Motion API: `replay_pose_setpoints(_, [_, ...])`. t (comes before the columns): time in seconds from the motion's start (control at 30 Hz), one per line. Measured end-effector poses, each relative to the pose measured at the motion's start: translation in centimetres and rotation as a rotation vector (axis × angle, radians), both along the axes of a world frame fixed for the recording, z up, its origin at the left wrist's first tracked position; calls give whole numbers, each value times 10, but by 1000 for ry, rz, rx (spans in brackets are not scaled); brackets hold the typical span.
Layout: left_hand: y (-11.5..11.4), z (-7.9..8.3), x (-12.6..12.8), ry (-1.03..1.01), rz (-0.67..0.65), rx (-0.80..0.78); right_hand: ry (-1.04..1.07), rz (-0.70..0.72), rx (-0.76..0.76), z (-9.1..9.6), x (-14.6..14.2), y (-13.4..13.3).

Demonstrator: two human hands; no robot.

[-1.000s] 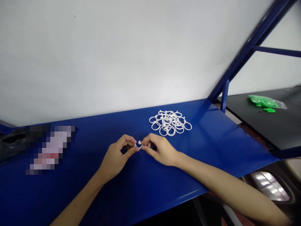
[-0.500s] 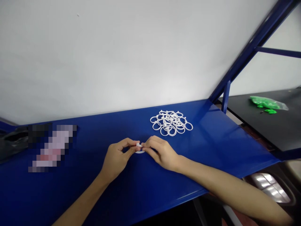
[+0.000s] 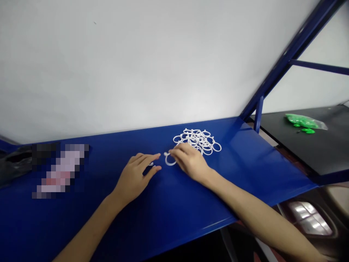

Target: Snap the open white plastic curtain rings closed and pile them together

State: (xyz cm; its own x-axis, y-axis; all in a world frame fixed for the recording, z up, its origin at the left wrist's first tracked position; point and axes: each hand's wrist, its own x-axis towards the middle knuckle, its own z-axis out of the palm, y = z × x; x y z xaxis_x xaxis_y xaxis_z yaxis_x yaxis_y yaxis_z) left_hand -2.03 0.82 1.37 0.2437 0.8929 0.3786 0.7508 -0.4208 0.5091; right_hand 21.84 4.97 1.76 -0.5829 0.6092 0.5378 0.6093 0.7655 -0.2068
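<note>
My right hand (image 3: 192, 163) rests on the blue shelf (image 3: 245, 171), its fingertips pinching a single white plastic ring (image 3: 169, 160) that lies just left of the hand. Behind that hand is a pile of several white rings (image 3: 201, 140), almost touching the knuckles. My left hand (image 3: 135, 175) lies a little to the left with its fingers stretched forward and apart, holding nothing I can make out. A tiny white bit (image 3: 151, 164) shows between its forefinger and thumb.
A blurred-out patch (image 3: 60, 170) and a dark object (image 3: 13, 168) sit at the shelf's left end. Blue frame bars (image 3: 275, 78) rise at the right. Beyond them a black table (image 3: 313, 145) carries a bag of green parts (image 3: 303, 120). The shelf's front edge runs close below my forearms.
Both hands were pinching one ring together. The left hand has let go and spread flat. The right hand has carried the ring back toward the pile.
</note>
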Motion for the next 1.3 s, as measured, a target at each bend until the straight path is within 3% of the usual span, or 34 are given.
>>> replay_pose_setpoints(0.1, [7, -3, -18, 195, 8, 17, -73, -384, 14, 6, 29, 25])
replay_pose_setpoints(0.27, [16, -9, -35, 293, -54, -99, -84, -681, -36, 11, 71, 52])
replay_pose_setpoints(0.57, [16, -12, -28, 168, 62, -78, -98, -731, -41, 11, 74, 52])
replay_pose_setpoints(0.67, [11, -11, -23, 122, 119, -41, -40, -623, 16, 14, 63, 45])
replay_pose_setpoints(0.73, [6, -10, -16, 102, 136, 12, 36, -453, 13, 16, 49, 32])
replay_pose_setpoints(0.87, [-7, -7, 4, 69, 139, 124, 177, 28, -233, 12, 10, -8])
replay_pose_setpoints(0.93, [-13, -6, 12, 53, 130, 150, 231, 174, -374, 6, -6, -26])
replay_pose_setpoints(1.03, [-18, -4, 18, -19, 124, 78, 311, 186, -487, -3, -19, -41])
replay_pose_setpoints(1.17, [-17, 1, 19, -170, 68, -78, 355, 169, -442, -8, -17, -39])
replay_pose_setpoints(1.3, [-17, 4, 20, -221, 30, -105, 304, 241, -401, -6, -12, -35])
